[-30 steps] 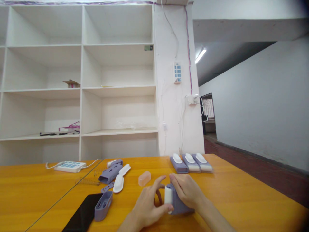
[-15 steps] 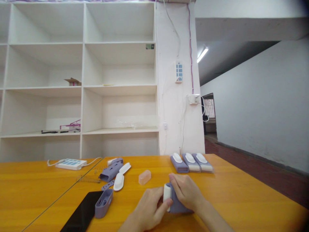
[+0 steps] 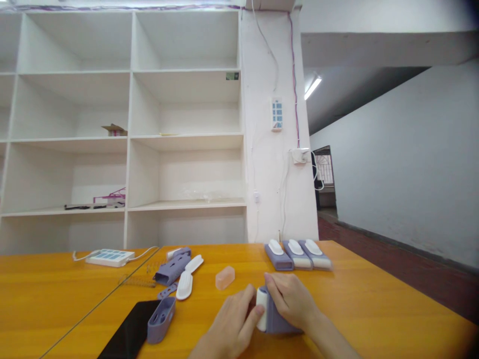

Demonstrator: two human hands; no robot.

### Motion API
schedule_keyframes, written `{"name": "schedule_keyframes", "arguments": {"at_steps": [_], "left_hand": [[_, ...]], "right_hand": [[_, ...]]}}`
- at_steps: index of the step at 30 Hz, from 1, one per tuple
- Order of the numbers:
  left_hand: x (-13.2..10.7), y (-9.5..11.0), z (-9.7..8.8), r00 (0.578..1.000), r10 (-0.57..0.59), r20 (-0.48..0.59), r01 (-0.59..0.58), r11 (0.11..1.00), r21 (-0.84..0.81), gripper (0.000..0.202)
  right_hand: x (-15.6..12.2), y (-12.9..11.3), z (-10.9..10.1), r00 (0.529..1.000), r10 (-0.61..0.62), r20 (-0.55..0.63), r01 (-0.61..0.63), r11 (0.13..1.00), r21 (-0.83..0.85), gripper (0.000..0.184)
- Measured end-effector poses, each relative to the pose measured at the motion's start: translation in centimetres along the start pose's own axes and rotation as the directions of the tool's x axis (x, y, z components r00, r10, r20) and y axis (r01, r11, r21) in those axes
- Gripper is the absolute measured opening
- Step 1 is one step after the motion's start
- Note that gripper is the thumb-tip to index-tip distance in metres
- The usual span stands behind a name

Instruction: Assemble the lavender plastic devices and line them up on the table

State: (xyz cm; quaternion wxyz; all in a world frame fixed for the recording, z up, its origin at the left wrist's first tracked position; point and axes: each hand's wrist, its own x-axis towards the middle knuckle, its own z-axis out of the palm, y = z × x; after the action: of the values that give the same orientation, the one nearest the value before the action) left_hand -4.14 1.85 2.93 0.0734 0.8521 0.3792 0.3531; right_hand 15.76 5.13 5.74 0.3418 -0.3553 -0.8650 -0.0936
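Note:
A purple plastic case [image 3: 280,320] with a white end piece [image 3: 262,310] lies on the table in front of me. My right hand [image 3: 294,301] wraps over its top from the right. At the left side, my left hand [image 3: 235,319] has its thumb against the white end piece, and its fingers curl behind, partly hidden. A clear pinkish plastic cap [image 3: 225,277] rests beyond my left hand. Farther back stand several similar purple pieces, among them a purple case with a white oval top [image 3: 279,257].
To the left lie a purple oval shell [image 3: 161,320], a black flat slab [image 3: 130,329], white oval parts [image 3: 184,284], a purple housing [image 3: 172,267] and thin springs [image 3: 138,281]. A power strip [image 3: 110,257] with a cable sits at the table's back, below white shelves [image 3: 129,209].
My left thumb has drawn back slightly to the left, uncovering more of the white end piece. The right hand keeps its hold. The camera view has tilted up a little.

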Motion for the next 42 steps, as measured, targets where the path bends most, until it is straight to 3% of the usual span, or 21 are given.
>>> {"name": "schedule_keyframes", "arguments": {"at_steps": [9,14,24,35,42], "left_hand": [[0.2,-0.4,-0.7,0.993,0.083,-0.085,-0.085,0.996,-0.019,0.039],[0.3,0.0,-0.4,0.990,0.127,-0.056,-0.127,0.992,0.000,0.037],[0.8,-0.2,-0.6,0.975,0.206,-0.088,-0.199,0.977,0.083,0.012],[1.2,1.1,-1.1,0.965,0.233,-0.122,-0.230,0.973,0.037,0.014],[1.3,0.9,-0.7,0.954,0.255,-0.158,-0.247,0.967,0.067,0.009]], "right_hand": [[0.0,0.1,-0.1,0.997,-0.079,0.004,0.079,0.997,-0.022,0.041],[-0.1,0.7,-0.5,0.993,-0.098,-0.060,0.097,0.995,-0.019,0.039],[0.0,0.9,0.2,0.985,-0.160,-0.059,0.156,0.985,-0.078,0.034],[0.1,1.1,0.0,0.988,-0.143,-0.055,0.137,0.985,-0.106,0.035],[-0.3,1.2,0.1,0.990,-0.132,-0.041,0.126,0.983,-0.130,0.034]]}}
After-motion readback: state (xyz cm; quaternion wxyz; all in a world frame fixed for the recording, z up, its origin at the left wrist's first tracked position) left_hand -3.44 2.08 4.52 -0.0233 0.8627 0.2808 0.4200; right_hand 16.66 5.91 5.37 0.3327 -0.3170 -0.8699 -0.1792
